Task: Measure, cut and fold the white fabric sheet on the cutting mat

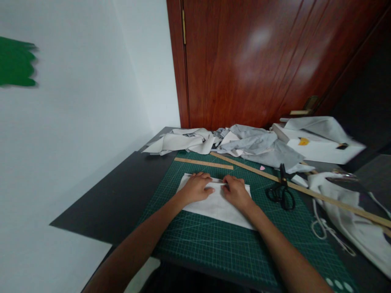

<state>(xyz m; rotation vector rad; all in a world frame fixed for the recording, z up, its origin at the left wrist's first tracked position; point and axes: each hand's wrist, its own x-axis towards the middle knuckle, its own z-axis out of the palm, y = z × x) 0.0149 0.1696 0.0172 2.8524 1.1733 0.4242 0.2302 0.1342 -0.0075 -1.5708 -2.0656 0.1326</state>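
A white cloth (215, 207) lies on the green cutting mat (195, 236), with a folded strip along its far edge. My left hand (197, 189) rests on the cloth's upper left part, fingers flat across the fold and thumb held apart. On the other side of the fold, my right hand (236, 192) has its thumb and fingers closed on the cloth near the far edge. A short gap separates the two hands, and the fold shows between them. The right fingertips are partly hidden.
Beyond the cloth lies a short wooden ruler (203, 163). A long wooden ruler (259, 172) crosses the mat diagonally, with black scissors (281, 191) by it. Grey fabric (253, 142) and a white box (324, 148) stand at the back. White corded fabric (342, 203) lies right.
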